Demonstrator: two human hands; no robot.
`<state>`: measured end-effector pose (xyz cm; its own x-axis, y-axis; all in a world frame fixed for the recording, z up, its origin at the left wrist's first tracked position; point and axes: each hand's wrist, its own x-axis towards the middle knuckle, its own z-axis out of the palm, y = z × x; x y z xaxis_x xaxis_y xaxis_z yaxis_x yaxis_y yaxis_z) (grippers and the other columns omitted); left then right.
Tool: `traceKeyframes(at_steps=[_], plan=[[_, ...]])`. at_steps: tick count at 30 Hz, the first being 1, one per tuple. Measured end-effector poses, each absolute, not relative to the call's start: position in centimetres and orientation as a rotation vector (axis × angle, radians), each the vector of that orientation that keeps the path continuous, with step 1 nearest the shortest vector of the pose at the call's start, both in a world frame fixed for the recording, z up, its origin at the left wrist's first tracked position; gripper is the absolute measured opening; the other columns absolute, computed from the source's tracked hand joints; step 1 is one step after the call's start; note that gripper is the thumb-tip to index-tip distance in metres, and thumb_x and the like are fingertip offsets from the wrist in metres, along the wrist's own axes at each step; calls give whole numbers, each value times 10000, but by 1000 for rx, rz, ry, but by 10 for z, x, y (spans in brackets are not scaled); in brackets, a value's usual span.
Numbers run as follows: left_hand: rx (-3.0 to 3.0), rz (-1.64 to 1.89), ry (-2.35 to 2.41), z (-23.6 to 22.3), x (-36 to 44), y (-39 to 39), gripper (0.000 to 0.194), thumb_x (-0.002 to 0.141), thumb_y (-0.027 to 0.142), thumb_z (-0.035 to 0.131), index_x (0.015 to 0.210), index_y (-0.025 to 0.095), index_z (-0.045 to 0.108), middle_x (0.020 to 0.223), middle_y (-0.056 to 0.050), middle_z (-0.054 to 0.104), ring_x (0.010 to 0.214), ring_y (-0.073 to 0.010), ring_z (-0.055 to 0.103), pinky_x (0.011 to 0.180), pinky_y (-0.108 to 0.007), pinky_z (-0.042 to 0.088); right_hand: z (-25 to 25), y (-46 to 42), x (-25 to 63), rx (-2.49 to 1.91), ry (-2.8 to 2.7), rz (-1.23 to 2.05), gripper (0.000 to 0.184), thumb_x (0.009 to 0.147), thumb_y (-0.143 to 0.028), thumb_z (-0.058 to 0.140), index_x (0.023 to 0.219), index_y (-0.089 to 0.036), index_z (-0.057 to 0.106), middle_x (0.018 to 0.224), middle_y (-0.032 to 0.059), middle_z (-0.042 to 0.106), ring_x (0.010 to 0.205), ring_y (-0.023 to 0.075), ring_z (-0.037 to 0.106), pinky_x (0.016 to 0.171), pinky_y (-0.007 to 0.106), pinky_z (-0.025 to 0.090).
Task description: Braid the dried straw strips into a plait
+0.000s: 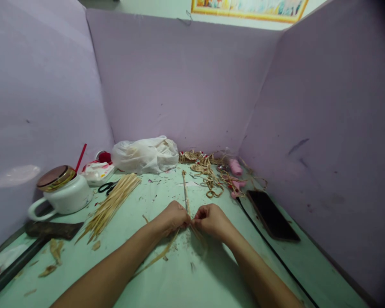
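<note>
A thin braid of dried plant fibre runs away from me along the middle of the table. My left hand is closed on its near end, fingers pinched together. Right beside it, my right hand pinches the strands at the same spot, fingertips almost touching the left ones. Loose flat strands trail toward me from under both hands. To the left lies a bundle of pale straw-like strips. The exact crossing of the strands is hidden by my fingers.
At left stand a white mug with a lid, black scissors and a hammer. A plastic bag and finished braided pieces lie at the back. On the right are a phone, a black cable and pink thread.
</note>
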<state>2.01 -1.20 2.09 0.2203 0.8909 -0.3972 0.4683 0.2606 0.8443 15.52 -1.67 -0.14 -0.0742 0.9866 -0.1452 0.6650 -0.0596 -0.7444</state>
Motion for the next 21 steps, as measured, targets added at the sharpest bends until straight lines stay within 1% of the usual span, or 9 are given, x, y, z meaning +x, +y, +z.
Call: traceKeyframes(at_steps=[4,8,10,12,14,16,18,19,21], plan=[[1326,475,1455,24,24,-15,179,500,73,451,358,145,370,256,56,280,256,-36,210,306,-192,113,13,-29,150,-1766,-1946,833,158,553,-240,555,558,-120,659,461,18,542,458,93,416,415,203,244],[1237,499,1377,19,21,-13,177,496,79,463,364,147,367,266,53,309,253,-34,206,302,-187,111,19,-40,139,-1652,-2102,792,173,568,-163,504,558,-114,669,460,20,548,444,86,398,418,208,221],[1268,523,1317,13,16,-9,155,476,93,496,380,146,387,276,59,318,254,-36,211,295,-186,106,18,-42,139,-1575,-2131,837,167,561,-132,496,563,-128,663,479,11,559,450,82,404,429,201,237],[1311,508,1256,8,9,-3,116,469,131,532,414,144,431,292,60,335,256,-42,221,289,-187,100,19,-39,144,-1505,-2112,998,127,577,-166,521,522,-133,630,460,2,540,435,77,396,428,195,251],[1345,476,1206,4,3,2,108,474,179,560,444,141,463,310,59,348,260,-43,227,288,-185,99,20,-32,153,-1479,-1988,1185,176,605,-244,548,478,-129,582,426,-1,506,405,71,378,417,195,263],[1369,435,1182,2,-1,5,120,478,211,573,456,136,481,321,59,353,262,-38,226,289,-181,107,21,-25,159,-1518,-1715,1210,193,621,-278,559,500,-127,558,443,0,507,406,73,394,423,197,295],[1379,416,1178,1,-3,6,104,477,210,567,465,130,501,324,57,355,261,-38,231,287,-181,116,22,-20,161,-1532,-1393,1224,114,612,-242,577,588,-133,555,509,2,537,447,80,446,465,199,352],[1377,421,1167,1,-4,7,91,476,203,560,472,128,510,327,54,362,262,-41,237,286,-183,117,22,-20,159,-1514,-1263,1297,93,601,-217,587,634,-138,551,544,3,550,471,83,471,491,204,378],[1366,453,1125,1,-3,6,69,477,189,549,488,125,524,335,48,379,265,-43,242,283,-186,114,20,-22,153,-1418,-1129,1564,127,583,-188,601,683,-138,541,588,9,565,502,87,503,532,220,412]])
